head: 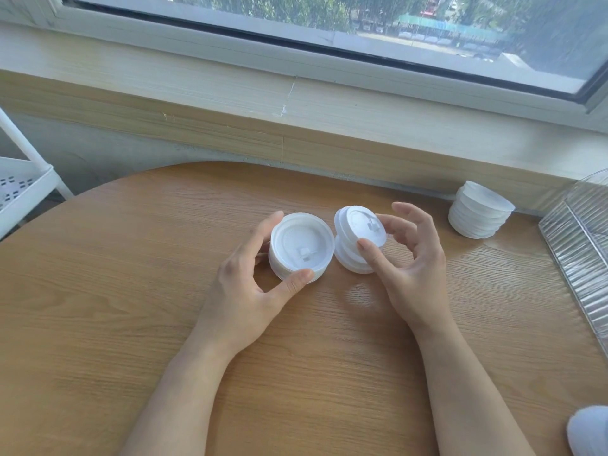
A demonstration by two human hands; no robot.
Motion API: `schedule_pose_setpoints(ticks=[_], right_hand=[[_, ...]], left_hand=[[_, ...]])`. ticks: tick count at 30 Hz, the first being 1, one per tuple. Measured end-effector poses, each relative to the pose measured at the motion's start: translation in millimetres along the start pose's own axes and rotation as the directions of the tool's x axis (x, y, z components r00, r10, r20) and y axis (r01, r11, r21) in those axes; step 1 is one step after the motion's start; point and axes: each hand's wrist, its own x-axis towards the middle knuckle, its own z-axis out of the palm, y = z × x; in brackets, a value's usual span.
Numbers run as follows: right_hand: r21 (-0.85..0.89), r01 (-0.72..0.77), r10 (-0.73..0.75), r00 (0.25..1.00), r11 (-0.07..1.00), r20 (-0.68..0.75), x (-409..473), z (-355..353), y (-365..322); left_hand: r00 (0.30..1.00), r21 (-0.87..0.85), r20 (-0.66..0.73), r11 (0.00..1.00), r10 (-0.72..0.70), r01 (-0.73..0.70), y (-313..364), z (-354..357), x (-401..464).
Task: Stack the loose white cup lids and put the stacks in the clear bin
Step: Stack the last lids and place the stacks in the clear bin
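White moulded plastic, thin and light: the cup lids should weigh almost nothing, flex a little at the rim and slide easily on each other, so a stack is best taken by its sides, fingers spread round the rim, not pinched from the top where the upper lids could skate off.

Three stacks show on the wooden table [164, 291]. The left stack [301, 246] sits near the middle of the table, and the left hand [250, 278] cups it, forefinger on the far rim and thumb on the near rim. Just beside it, touching or nearly so, the right stack [357, 240] is untidy: its top lid [363, 225] lies tilted and off centre. The right hand [411, 258] has its thumb on the near edge of that lid and a fingertip at the far edge, the other fingers loosely curled above; I judge it is squaring the lid onto the pile. The third stack [478, 210] stands well apart by the wall, leaning slightly, near the clear bin [579, 245] at the right edge of the table. How many lids each stack holds cannot be counted. No stack is visibly in the bin.
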Motion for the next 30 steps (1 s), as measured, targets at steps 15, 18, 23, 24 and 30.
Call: schedule_pose_setpoints(ticks=[15,18,23,24,30], right_hand=[[-0.138,0.14,-0.132,0.989,0.98,0.065,-3.6,2.2,-5.8],[0.012,0.048,-0.049,0.994,0.999,0.098,-4.5,3.0,-5.8],[0.235,-0.055,0.031,0.994,0.97,0.107,-4.4,10.8,-5.0],[0.249,-0.059,0.035,0.994,0.967,0.103,-4.5,12.6,-5.5],[0.254,-0.08,0.058,0.994,0.964,0.095,-6.0,15.9,-3.8]], left_hand=[[1.0,-0.003,-0.022,1.0,-0.02,0.019,-1.2,0.7,-0.2],[0.999,-0.002,-0.038,0.999,-0.032,0.032,-2.5,0.4,0.1],[0.999,0.005,-0.033,1.0,-0.029,0.03,-3.2,0.2,-0.4],[0.999,0.004,-0.032,1.0,-0.026,0.027,-3.4,0.2,-0.2],[0.999,0.01,-0.026,1.0,-0.028,0.028,-2.2,0.2,0.1]])
